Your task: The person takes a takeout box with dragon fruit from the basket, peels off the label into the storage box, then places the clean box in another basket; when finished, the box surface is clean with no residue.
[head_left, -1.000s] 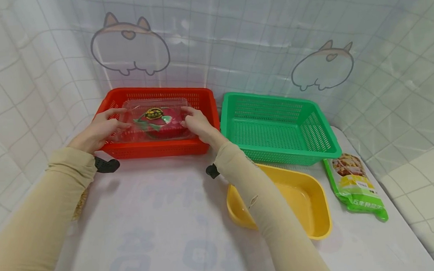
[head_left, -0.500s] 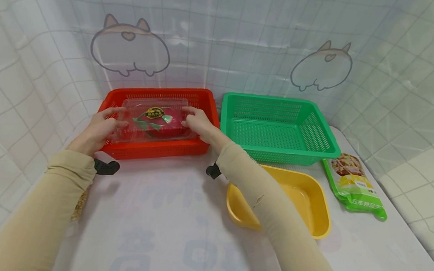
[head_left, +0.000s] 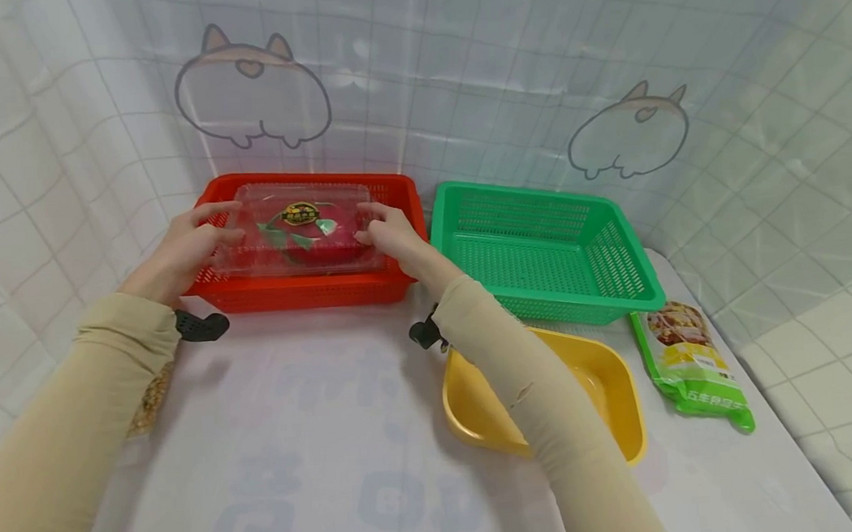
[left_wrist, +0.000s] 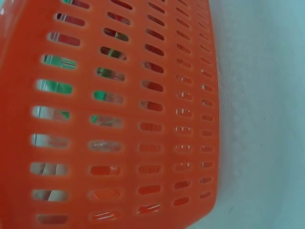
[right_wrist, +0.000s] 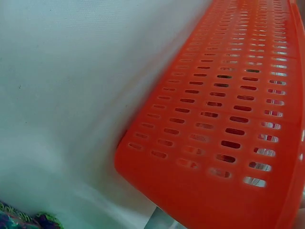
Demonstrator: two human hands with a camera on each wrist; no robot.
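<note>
1. Left hand (head_left: pixel 193 239): thumb and fingers pinching left end of the clear box (head_left: pixel 300 239). Right hand (head_left: pixel 392 234): same on the right end.
2. Clear box located at the red basket (head_left: pixel 303 291), far left on the counter (head_left: pixel 319 435); green basket (head_left: pixel 575 310) just right.
3. Wrist views mostly blocked by basket wall; cannot tell whether the box's base touches the basket floor.
4. Step in hand, my reading: two-handed handling of the box, into or out of the basket.
5. Next move likely calls for even grip, box level, rim avoided.
</note>
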